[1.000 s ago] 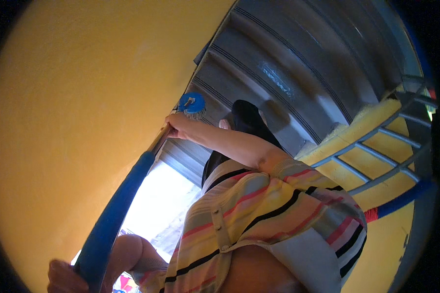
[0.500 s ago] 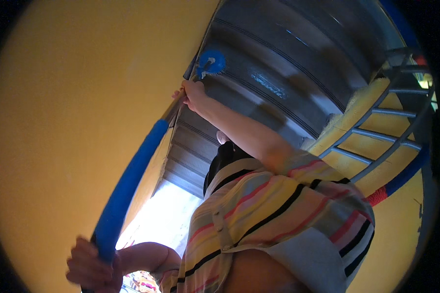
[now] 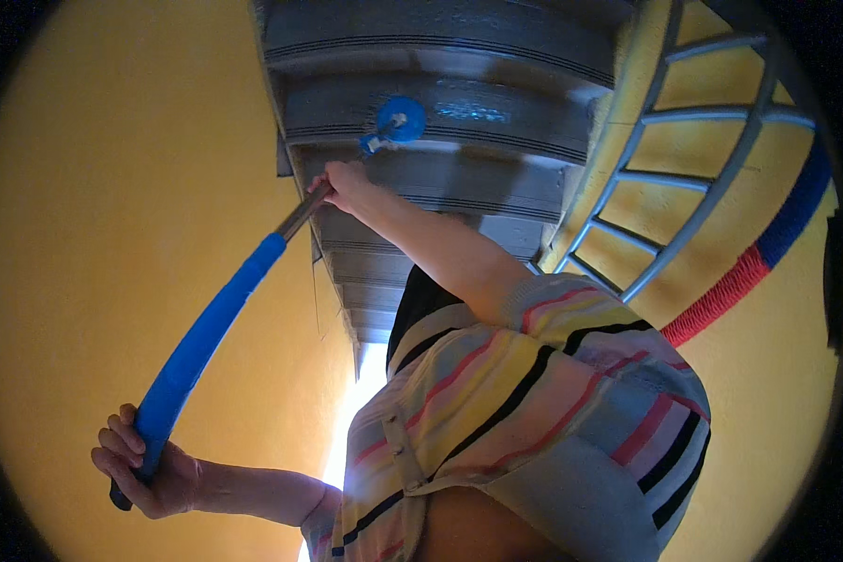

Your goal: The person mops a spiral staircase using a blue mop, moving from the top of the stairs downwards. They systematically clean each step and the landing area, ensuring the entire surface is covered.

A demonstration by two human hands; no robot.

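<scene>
A long-handled mop point(image 3: 211, 323) with a blue-wrapped pole runs slantwise from lower left to upper centre. My left hand point(image 3: 150, 464) is closed around the pole near its dark end cap. Farther up, my right hand point(image 3: 344, 184) grips the bare metal part of the pole, close to the head. The round blue mop head point(image 3: 402, 119), pale at its middle, rests on a dark grey stair step point(image 3: 347, 108). Just right of it, a shiny wet-looking patch point(image 3: 473, 112) shows on the same step.
A yellow wall point(image 3: 112, 187) rises along the left of the stairs. To the right, a grey metal railing point(image 3: 660, 178) curves past another yellow wall; its handrail point(image 3: 731, 290) is wrapped in red and blue cord. Bright light comes from the stair bottom.
The view has turned, so the steps now lie nearly level. The mop head has moved along the step toward the wet patch, with both hands still on the pole.
</scene>
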